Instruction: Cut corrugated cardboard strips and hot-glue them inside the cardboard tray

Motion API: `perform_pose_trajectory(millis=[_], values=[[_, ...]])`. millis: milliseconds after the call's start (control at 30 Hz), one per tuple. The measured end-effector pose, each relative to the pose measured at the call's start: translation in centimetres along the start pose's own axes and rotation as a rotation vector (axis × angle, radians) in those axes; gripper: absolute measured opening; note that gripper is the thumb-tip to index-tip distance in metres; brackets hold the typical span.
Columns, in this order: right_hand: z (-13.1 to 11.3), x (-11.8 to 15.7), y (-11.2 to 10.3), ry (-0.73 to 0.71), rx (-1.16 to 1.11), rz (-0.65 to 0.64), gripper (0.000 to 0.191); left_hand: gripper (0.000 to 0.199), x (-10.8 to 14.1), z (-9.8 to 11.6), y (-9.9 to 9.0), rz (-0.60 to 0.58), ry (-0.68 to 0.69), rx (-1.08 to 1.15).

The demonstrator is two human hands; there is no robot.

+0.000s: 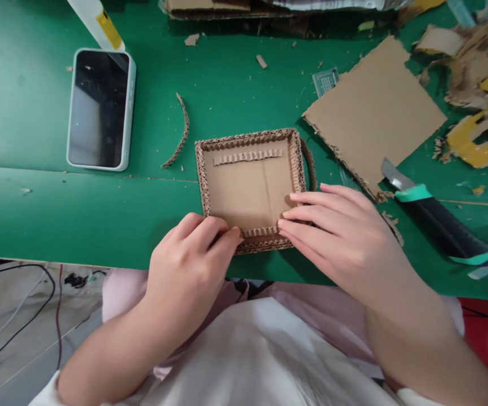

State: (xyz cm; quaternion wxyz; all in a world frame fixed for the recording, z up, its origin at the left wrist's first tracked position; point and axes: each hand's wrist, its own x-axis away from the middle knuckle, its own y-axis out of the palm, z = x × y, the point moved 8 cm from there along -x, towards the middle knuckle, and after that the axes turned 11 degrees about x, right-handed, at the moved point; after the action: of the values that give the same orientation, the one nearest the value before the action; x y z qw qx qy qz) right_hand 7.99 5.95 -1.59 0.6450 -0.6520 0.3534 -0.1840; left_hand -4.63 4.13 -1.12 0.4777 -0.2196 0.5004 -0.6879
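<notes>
A shallow cardboard tray [244, 189] with corrugated walls lies near the table's front edge. Inside it, one narrow corrugated strip [248, 157] lies along the far side. A second cardboard strip [261, 232] runs along the near wall. My left hand [195, 259] is closed at the near left corner, thumb and fingertips pinching that near strip's left end. Reaching over the right wall, my right hand [341, 231] has its fingers stretched out, with fingertips touching near the strip's right end. Its thumb is hidden.
A black and teal utility knife [442, 223], blade out, lies right of my right hand, by a cardboard sheet [375, 113]. Torn scraps [480, 73] pile up at far right. A curved strip [182, 132] and a white-framed screen device [99, 110] lie left.
</notes>
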Motion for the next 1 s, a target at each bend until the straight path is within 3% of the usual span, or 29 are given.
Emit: perform_pose_trajectory(millis=[167,333,533,700,1000], values=[[1.6,0.6,-2.2,0.130,-0.049,0.226,0.021,0.018,0.2,-0.6,-1.6,0.057,-0.046,0.143],[1.3,0.6,-1.1,0.106,-0.047,0.121,0.016,0.027,0.5,-2.0,-3.2,0.115,-0.098,0.149],[0.9,0.4,-0.2,0.064,-0.053,0.066,0.012,0.022,0.4,-0.5,-1.5,-0.088,0.080,0.201],[0.9,0.5,0.1,0.045,-0.052,0.053,0.011,0.027,0.4,1.5,-0.5,-0.144,0.220,0.283],[0.4,0.5,-0.2,0.027,-0.034,0.006,0.022,0.029,0.2,2.2,0.3,-0.143,0.283,0.283]])
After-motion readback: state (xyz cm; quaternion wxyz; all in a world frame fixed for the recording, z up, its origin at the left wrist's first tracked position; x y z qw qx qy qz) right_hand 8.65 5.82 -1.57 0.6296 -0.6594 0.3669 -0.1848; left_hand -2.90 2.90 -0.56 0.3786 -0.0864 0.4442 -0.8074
